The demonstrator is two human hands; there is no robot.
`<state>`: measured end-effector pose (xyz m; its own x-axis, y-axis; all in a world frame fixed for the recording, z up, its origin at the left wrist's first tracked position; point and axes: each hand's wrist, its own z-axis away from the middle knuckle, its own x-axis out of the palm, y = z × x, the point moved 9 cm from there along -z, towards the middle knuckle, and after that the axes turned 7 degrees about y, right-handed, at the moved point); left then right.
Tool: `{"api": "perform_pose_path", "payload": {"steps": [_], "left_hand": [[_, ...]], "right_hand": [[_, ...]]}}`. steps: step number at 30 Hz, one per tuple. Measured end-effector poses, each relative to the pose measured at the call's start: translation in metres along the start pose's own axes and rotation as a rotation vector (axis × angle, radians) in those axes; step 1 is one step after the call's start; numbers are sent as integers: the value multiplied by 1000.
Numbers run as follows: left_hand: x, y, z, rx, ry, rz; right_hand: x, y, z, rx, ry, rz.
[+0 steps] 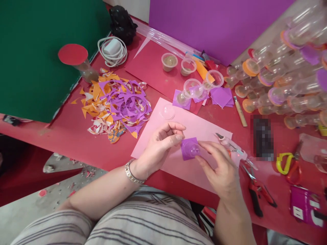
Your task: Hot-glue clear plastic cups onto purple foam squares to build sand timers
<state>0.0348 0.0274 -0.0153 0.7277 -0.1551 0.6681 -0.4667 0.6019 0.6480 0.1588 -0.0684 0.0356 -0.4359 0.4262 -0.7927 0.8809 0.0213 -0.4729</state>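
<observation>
Above the pink sheet [163,136], my right hand [219,166] grips a small purple square [185,153] between thumb and fingers at its right edge. Against that square sits a clear plastic dome-shaped piece [193,149] with a small neck. My left hand [163,141] is just left of the square, its thumb and fingers drawn together. Whether anything is pinched in its fingertips is too small to make out. A clear round plastic piece [167,111] lies farther up the pink sheet. More purple squares [221,97] are stacked beyond it.
Purple and orange scraps [120,105] heap at left. Clear cups [169,62] stand at the back, and many clear plastic assemblies [276,95] crowd the right. Red-handled snips [258,187], scissors [288,166], a wooden-handled tool [240,112] and a coiled white cable [112,51] lie around.
</observation>
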Motion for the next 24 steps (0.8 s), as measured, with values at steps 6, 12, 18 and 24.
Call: {"api": "perform_pose_path", "payload": {"steps": [6,12,18,24], "left_hand": [[-1,-3,-1,-35,13,32],[-3,-3,-1,-34,19,23],[-3,-3,-2,-19,21,13],[-1,-3,-2,-26,5,45]], "right_hand": [[9,-6,-4,-61,-104,34],[12,-5,-6,-39,-163,57],[12,-3,-3,25,-62,19],[6,-2,5,81,45,60]]}}
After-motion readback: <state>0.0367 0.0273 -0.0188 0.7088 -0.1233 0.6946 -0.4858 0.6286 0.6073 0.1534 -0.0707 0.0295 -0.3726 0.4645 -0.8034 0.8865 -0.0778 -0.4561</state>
